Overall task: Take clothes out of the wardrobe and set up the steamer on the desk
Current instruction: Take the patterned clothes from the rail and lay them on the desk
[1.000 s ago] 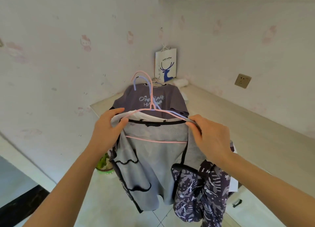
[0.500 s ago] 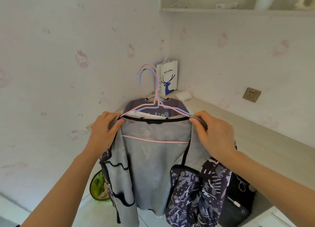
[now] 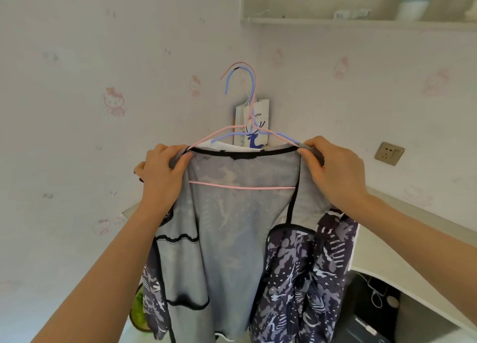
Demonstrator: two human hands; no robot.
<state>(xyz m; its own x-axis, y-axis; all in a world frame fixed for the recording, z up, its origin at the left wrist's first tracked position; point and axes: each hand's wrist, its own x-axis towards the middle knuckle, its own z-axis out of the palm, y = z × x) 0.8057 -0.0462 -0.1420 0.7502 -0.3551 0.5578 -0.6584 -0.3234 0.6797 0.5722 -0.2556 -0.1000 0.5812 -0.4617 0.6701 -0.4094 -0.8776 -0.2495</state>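
A home bedroom: cartoon-cat wallpaper (image 3: 114,102), corner desk (image 3: 402,229), wall shelf (image 3: 335,23), clothes on hangers (image 3: 245,105).

i hold up a grey mesh-lined jacket (image 3: 232,239) with black trim and a dark patterned outside, spread open by its shoulders on a pink hanger (image 3: 240,186). a blue hanger (image 3: 232,135) with a white garment (image 3: 232,146) sits just behind it.

Both hands (image 3: 165,172) raised, clenched.
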